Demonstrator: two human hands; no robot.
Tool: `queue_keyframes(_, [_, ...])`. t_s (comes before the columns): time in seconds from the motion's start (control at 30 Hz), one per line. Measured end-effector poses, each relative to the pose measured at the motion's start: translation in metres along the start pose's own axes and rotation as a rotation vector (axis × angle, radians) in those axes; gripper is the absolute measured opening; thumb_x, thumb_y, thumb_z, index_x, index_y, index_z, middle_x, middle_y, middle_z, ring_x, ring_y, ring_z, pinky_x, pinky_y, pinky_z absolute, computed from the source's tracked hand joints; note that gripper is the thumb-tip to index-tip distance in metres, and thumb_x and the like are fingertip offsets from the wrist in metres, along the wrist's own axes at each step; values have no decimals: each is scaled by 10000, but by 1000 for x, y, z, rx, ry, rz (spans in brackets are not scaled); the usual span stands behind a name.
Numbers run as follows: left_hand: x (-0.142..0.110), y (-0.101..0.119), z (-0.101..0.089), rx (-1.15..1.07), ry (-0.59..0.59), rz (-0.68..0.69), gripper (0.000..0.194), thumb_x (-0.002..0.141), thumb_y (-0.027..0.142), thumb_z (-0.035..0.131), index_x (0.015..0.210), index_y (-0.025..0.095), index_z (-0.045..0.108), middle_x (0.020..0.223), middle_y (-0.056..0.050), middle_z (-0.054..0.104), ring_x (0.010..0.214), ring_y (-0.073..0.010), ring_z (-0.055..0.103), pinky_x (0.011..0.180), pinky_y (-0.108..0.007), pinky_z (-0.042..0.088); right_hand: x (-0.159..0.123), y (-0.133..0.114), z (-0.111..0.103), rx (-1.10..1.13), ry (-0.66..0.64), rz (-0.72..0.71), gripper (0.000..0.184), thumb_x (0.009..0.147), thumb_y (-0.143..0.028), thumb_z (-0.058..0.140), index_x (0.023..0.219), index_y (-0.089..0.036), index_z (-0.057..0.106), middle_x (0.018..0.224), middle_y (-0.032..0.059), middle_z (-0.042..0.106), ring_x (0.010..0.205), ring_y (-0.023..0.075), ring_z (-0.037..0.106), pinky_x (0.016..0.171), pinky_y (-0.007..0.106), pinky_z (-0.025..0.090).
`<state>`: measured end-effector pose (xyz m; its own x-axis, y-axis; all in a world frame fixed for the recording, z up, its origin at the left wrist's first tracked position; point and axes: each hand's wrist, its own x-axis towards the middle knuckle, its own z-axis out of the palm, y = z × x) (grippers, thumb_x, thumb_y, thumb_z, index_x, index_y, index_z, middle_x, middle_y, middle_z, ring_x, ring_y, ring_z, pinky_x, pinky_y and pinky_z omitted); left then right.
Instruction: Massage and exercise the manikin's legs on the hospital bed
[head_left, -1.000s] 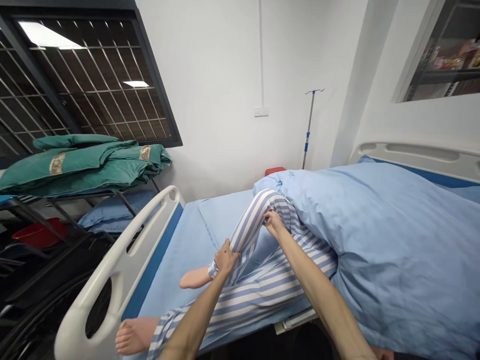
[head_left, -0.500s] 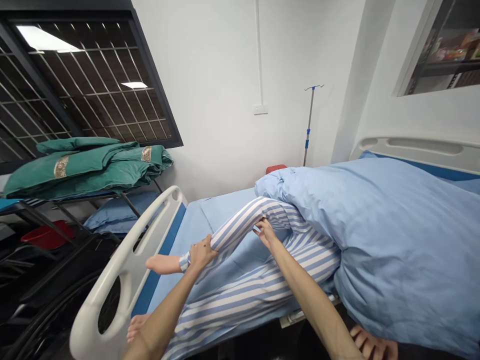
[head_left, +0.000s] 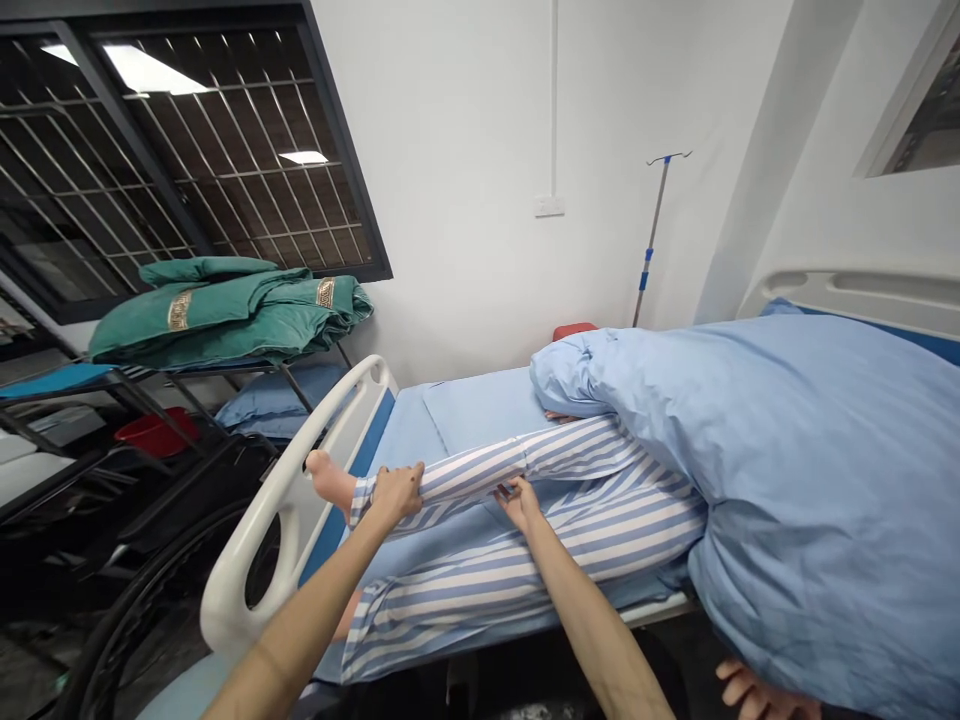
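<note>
On the bed lies a manikin-like figure in blue-and-white striped trousers. Its far leg (head_left: 480, 472) is nearly straight and slightly raised, with a bare foot (head_left: 330, 480) towards the footboard. My left hand (head_left: 397, 492) is closed around the lower shin just above the ankle, over the trouser cloth. Under the knee of the same leg, my right hand (head_left: 519, 503) has its fingers apart and touches the underside of the leg. The near leg (head_left: 480, 595) lies along the bed's near side. A blue quilt (head_left: 787, 450) hides the upper body.
The white footboard (head_left: 247, 560) stands left of the feet, with a wheelchair wheel (head_left: 112, 610) beyond it. A hand (head_left: 761, 690) pokes out below the quilt. Green folded bedding (head_left: 225, 310) lies on a rack. An IV pole (head_left: 651, 240) stands behind the bed.
The far leg's bent knee has come down and straightened, with my right hand lowering under it. My left hand stays on the shin. The camera view has turned slightly left.
</note>
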<state>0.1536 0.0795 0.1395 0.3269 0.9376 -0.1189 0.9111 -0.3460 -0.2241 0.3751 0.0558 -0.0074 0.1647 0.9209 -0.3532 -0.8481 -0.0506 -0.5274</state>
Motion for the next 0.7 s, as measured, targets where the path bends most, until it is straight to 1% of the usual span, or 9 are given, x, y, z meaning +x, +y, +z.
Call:
queue_keyframes(0.07, [-1, 1, 2, -6, -5, -17, 420, 701, 217, 534, 1120, 191, 519, 1048, -147, 678, 990, -324, 622, 890, -455, 359, 2, -6, 3, -16, -14, -6, 210, 519, -150, 574, 669, -237, 455, 698, -29, 600, 717, 172, 559, 684, 323, 482])
queue_keyframes(0.13, [-1, 2, 5, -29, 7, -39, 434, 694, 233, 536, 1126, 191, 514, 1055, -143, 681, 998, -326, 621, 879, -444, 371, 5, -18, 8, -28, -32, -21, 222, 515, -144, 575, 680, -237, 460, 714, -34, 606, 730, 166, 565, 700, 319, 486])
queue_keyframes(0.2, [1, 7, 7, -71, 31, -64, 447, 692, 249, 534, 1135, 197, 502, 1065, -133, 681, 1004, -323, 623, 868, -433, 383, 8, -36, 14, -29, -72, -58, 247, 507, -134, 585, 696, -240, 466, 725, -48, 606, 748, 156, 568, 731, 315, 489])
queue_keyframes(0.3, [9, 21, 10, -160, 65, -96, 452, 687, 289, 544, 1127, 205, 486, 1075, -117, 681, 1010, -310, 625, 850, -401, 402, 9, -71, 25, -44, -148, -136, 277, 505, -115, 591, 727, -244, 489, 728, -70, 601, 748, 136, 559, 766, 316, 481])
queue_keyframes(0.4, [22, 45, 12, -256, 95, -138, 454, 679, 343, 567, 1101, 202, 473, 1072, -109, 680, 997, -294, 630, 825, -361, 415, 9, -111, 35, -86, -178, -192, 256, 523, -109, 583, 725, -238, 492, 719, -78, 602, 726, 124, 545, 744, 299, 463])
queue_keyframes(0.53, [42, 87, 19, -379, 118, -178, 440, 695, 392, 571, 1079, 210, 457, 1064, -91, 677, 986, -279, 631, 788, -328, 420, 10, -157, 44, -111, -176, -241, 252, 513, -94, 588, 702, -224, 485, 715, -69, 603, 727, 126, 536, 684, 276, 429])
queue_keyframes(0.63, [53, 116, 28, -470, 112, -219, 471, 697, 390, 570, 1107, 203, 434, 1074, -103, 672, 987, -283, 630, 764, -326, 421, 11, -176, 45, -157, -159, -257, 246, 506, -86, 594, 675, -213, 470, 710, -61, 597, 715, 123, 525, 659, 273, 409])
queue_keyframes(0.7, [57, 127, 34, -511, 100, -235, 488, 700, 381, 567, 1128, 198, 419, 1081, -110, 668, 999, -283, 627, 776, -329, 419, 11, -181, 44, -191, -152, -257, 244, 503, -85, 601, 665, -209, 467, 713, -61, 593, 712, 118, 518, 653, 270, 402])
